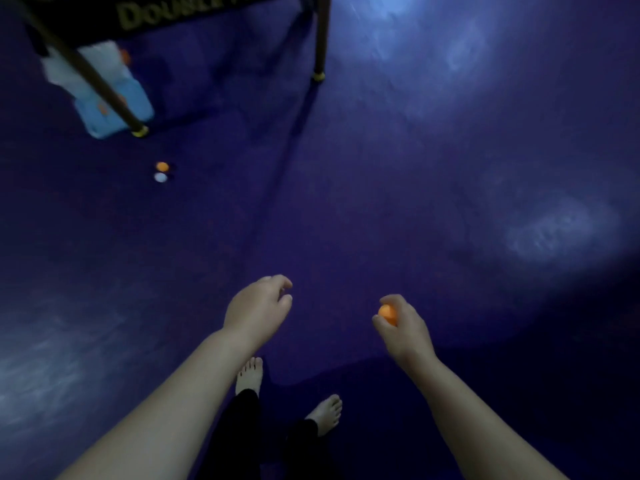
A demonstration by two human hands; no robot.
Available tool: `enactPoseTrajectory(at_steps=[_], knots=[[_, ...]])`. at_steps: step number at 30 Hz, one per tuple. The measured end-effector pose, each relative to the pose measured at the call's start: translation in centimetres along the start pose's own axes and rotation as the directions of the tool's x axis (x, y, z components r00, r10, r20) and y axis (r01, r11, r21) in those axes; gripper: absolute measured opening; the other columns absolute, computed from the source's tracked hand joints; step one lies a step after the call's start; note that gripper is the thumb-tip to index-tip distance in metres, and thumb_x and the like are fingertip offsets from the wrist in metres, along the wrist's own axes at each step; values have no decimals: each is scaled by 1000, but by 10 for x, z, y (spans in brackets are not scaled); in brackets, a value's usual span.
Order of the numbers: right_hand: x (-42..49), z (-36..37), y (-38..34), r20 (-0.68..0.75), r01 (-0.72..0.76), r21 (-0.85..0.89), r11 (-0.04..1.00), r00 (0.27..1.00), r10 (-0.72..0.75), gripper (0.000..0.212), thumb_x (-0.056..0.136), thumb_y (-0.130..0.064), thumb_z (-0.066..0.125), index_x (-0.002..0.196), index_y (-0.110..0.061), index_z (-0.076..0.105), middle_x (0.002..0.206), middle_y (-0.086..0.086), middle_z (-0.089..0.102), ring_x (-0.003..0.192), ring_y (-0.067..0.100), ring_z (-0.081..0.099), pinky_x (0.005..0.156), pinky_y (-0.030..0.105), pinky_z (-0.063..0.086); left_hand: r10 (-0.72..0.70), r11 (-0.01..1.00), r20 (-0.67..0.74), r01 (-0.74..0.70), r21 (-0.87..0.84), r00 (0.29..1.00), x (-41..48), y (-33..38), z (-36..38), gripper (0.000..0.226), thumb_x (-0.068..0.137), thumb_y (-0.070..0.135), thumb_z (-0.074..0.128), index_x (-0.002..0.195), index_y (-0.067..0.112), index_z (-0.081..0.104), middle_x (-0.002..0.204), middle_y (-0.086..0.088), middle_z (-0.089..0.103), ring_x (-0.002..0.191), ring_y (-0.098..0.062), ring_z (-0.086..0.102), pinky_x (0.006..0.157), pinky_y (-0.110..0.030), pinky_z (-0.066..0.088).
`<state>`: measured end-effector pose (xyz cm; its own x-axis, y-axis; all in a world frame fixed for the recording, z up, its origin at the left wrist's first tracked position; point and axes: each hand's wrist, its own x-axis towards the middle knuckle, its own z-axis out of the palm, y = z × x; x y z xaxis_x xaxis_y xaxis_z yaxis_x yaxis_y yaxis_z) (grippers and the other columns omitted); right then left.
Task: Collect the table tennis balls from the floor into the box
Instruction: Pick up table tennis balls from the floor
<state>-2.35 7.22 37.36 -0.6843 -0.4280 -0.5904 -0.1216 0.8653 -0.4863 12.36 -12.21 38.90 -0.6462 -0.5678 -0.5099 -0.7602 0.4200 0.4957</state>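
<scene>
Dark blue floor (363, 209), glare patches at the right and lower left, whole frame motion-blurred. Table legs (320, 36) and a dark table edge with lettering run across the top.

Right hand (403, 327), lower right of centre: fingers and thumb curled round an orange ball (387, 311), carried clear of the floor, presumably on its way to the box.

Left hand (258, 306), lower centre: fingers loosely curled, back to the camera. It seems to hold nothing, but the palm side is hidden, so low confidence. Probably kept free for the next pickup.

Box (100, 119): light blue, upper left, on the floor behind one slanted table leg. Orange smudges on it may be balls already inside; too blurred to confirm.

Remaining on the floor, left of centre: an orange floor ball (162, 166) and a white ball (160, 177), touching or nearly so, between the person and the box, so they sit on the route.

Bare feet (249, 375) at bottom centre, toes toward the top of frame.

Judgement: mid-task; one ball in hand, at least two left to collect.
</scene>
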Motion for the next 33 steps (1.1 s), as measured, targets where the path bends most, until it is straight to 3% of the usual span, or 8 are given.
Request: enactPoseTrajectory(at_steps=[3,8,12,17,19,23,33], knots=[[-19,-8,-49,38,87,-17,996,996,-86,29,91,-26,56,119,-26,49,101,-6,50,80,10,56,66,27,51,-74,995,-78,67,-80,994,-37,-17,-37,29,95,27,47,122,22,58,119,6,61,102,-9,58,82,-26,48],[-32,2,-136,147,190,-111,975,974,-173,32,89,-17,55,119,-27,50,105,-4,53,78,11,57,57,22,45,-228,958,-179,187,-218,957,-80,-68,-91,29,96,29,47,122,26,58,117,10,61,99,-4,57,82,-22,47],[-38,21,-218,178,267,-146,952,954,-240,25,87,-12,54,108,-25,52,100,-3,56,71,10,55,51,20,42,-323,923,-240,248,-295,916,-95,-117,-140,29,96,29,47,123,24,57,120,8,61,101,-6,57,77,-21,43],[-50,61,-321,218,317,-161,935,935,-280,14,85,-21,58,96,-24,50,86,1,61,66,15,56,54,28,45,-419,879,-284,307,-364,862,-99,-182,-218,28,96,30,46,121,24,57,116,8,61,94,-5,56,77,-23,46],[-54,80,-361,265,338,-181,924,921,-285,14,86,-26,59,97,-26,50,87,1,63,72,18,62,55,28,48,-449,867,-314,321,-382,837,-98,-206,-252,28,95,29,47,121,23,58,115,8,62,98,-9,58,80,-27,49],[-57,112,-434,318,418,-197,887,883,-345,17,86,-28,57,103,-29,52,88,-2,61,64,12,56,51,24,45,-489,849,-361,339,-405,794,-94,-242,-311,29,95,28,48,122,24,57,116,8,63,100,-10,59,76,-25,43],[8,134,-549,367,507,-292,811,842,-395,18,82,-8,55,93,-20,49,87,-1,56,62,12,49,48,24,39,-554,794,-326,369,-483,766,-40,-288,-369,28,96,28,48,122,23,57,115,9,63,97,-6,58,77,-23,45]])
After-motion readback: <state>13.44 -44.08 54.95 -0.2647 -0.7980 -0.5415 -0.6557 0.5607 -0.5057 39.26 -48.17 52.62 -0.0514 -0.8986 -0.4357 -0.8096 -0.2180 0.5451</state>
